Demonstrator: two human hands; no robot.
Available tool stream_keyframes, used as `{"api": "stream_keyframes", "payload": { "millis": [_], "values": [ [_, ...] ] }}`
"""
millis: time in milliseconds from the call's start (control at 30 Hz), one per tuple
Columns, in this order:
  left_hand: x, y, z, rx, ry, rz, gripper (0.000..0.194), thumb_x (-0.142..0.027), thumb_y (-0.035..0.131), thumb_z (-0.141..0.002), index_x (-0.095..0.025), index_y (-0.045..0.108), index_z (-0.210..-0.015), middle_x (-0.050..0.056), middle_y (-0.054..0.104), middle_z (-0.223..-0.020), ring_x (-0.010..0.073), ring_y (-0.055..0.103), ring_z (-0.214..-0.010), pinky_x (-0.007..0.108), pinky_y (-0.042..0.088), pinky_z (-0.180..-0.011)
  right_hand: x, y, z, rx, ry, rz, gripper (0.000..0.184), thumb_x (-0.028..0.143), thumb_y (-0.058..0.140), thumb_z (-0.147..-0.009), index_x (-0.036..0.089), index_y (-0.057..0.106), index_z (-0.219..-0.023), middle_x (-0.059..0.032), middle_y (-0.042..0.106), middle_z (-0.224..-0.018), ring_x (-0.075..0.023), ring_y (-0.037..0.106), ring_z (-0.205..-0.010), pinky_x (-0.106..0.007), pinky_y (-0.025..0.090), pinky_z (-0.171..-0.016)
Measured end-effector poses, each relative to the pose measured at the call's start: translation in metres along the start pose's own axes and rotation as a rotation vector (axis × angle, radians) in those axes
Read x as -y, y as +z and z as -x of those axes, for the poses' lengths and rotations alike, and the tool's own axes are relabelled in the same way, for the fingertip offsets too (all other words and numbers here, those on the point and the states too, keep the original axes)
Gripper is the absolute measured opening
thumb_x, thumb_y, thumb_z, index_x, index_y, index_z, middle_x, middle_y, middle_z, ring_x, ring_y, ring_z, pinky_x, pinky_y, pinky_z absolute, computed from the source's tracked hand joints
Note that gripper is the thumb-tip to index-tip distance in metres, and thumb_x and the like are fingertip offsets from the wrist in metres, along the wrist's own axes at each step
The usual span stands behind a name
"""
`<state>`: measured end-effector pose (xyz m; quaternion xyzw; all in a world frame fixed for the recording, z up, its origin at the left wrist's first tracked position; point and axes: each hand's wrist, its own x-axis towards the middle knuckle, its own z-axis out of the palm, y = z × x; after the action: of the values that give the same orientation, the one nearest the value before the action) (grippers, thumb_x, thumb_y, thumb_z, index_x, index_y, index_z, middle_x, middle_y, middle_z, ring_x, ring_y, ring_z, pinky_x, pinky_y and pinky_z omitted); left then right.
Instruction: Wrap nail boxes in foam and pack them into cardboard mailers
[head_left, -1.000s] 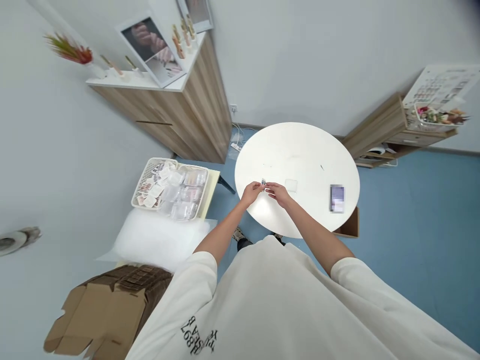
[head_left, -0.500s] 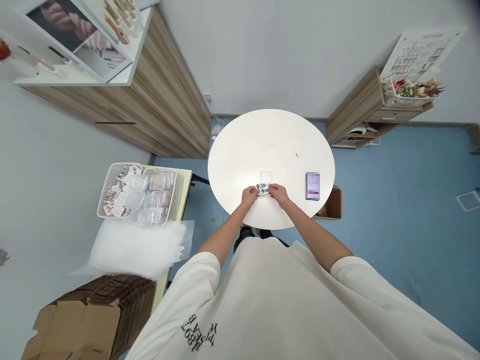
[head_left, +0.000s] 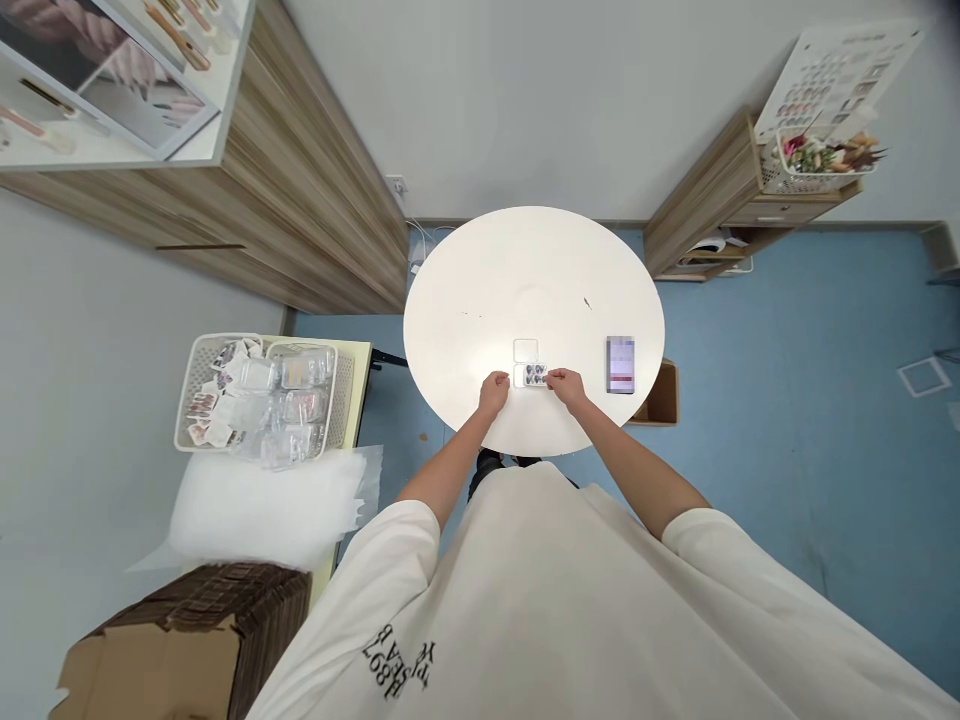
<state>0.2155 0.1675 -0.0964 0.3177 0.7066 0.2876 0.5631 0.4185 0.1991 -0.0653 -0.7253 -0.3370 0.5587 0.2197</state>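
The small card (head_left: 535, 374), bearing two rows of dark oval pieces, is just below the centre of the frame, on the round white bench (head_left: 480, 270). It overlaps the lower half of a clear case (head_left: 517, 376), reaching past that half's right side; the other half (head_left: 526, 350) is directly above it in the frame. The right hand (head_left: 567, 386) has its fingers pinched together at the card's right edge. The left hand (head_left: 494, 391), fingers bent, is beside the case's left edge; whether it touches the plastic or grips anything, I cannot tell.

The card looks very light, thin and fairly stiff, and probably slides easily on smooth plastic. Its rim seems the best hold, since the ovals could come loose if pressed. The case is probably rigid and slippery, perhaps brittle, and best taken by its side walls.

The shirt (head_left: 525, 580) has black lettering at lower centre-left, roughly "H897" and "SEA B", partly lost in folds. The screen of the phone (head_left: 620, 365), right of centre, is blocked out, and the print on the chart (head_left: 838, 80) at upper right is too small to read. No brand is legible on the card or case.
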Motion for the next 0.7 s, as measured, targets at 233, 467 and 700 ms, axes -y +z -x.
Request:
{"api": "stream_keyframes", "payload": {
  "millis": [233, 467, 700],
  "values": [
    [0.018, 0.003, -0.006, 0.096, -0.004, 0.004, 0.041, -0.011, 0.058, -0.083, -0.022, 0.058, -0.122, 0.012, 0.063, -0.138, 0.0237, 0.059, -0.127, 0.038, 0.047, -0.102, -0.021, 0.010, -0.019, -0.042, 0.014, 0.140, 0.013, 0.027, 0.068, -0.070, 0.023, 0.068, -0.082, -0.0002, 0.069, -0.073, -0.0175, 0.063, -0.075, -0.027, 0.049, -0.067],
    [0.023, 0.010, -0.010, 0.096, 0.037, 0.067, 0.040, -0.010, 0.057, -0.081, -0.022, 0.059, -0.119, 0.012, 0.063, -0.138, 0.0226, 0.058, -0.131, 0.039, 0.043, -0.108, -0.032, 0.026, -0.035, -0.042, -0.015, 0.183, 0.018, 0.029, 0.066, -0.071, 0.023, 0.071, -0.086, -0.0012, 0.072, -0.083, -0.0191, 0.066, -0.085, -0.030, 0.051, -0.079],
    [0.021, 0.009, -0.013, 0.103, 0.024, 0.055, 0.046, -0.012, 0.060, -0.080, -0.022, 0.058, -0.124, 0.013, 0.063, -0.138, 0.0244, 0.059, -0.129, 0.040, 0.044, -0.107, -0.028, 0.028, -0.031, -0.013, -0.070, 0.256, 0.019, 0.023, 0.057, -0.075, 0.024, 0.072, -0.087, -0.0007, 0.073, -0.086, -0.0201, 0.066, -0.089, -0.029, 0.049, -0.081]
  ]
}}
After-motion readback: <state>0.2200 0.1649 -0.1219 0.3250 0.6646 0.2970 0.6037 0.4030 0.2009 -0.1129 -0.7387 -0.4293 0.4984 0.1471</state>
